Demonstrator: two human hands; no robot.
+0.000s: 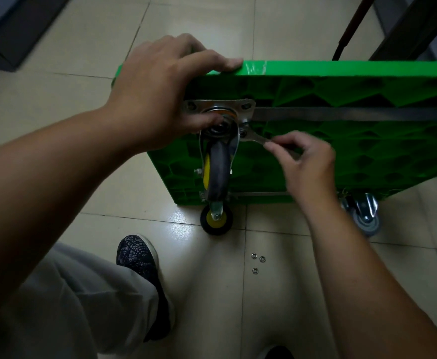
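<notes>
A green plastic cart platform [341,81] stands on its edge on the tiled floor, underside toward me. A caster [218,174] with a grey tyre and yellow hub is fixed by a metal plate [246,106] near the upper left corner. My left hand [160,99] grips the platform's top edge, its thumb against the caster's swivel. My right hand [308,161] pinches the handle of a metal wrench [255,137], whose head sits on a bolt at the plate's lower right corner.
Three small nuts or washers [258,261] lie on the floor in front of me. Another yellow-hubbed wheel [216,220] and a grey caster [366,216] rest on the tiles below the platform. My shoe [139,257] and trouser leg are at lower left. Dark furniture stands at top right.
</notes>
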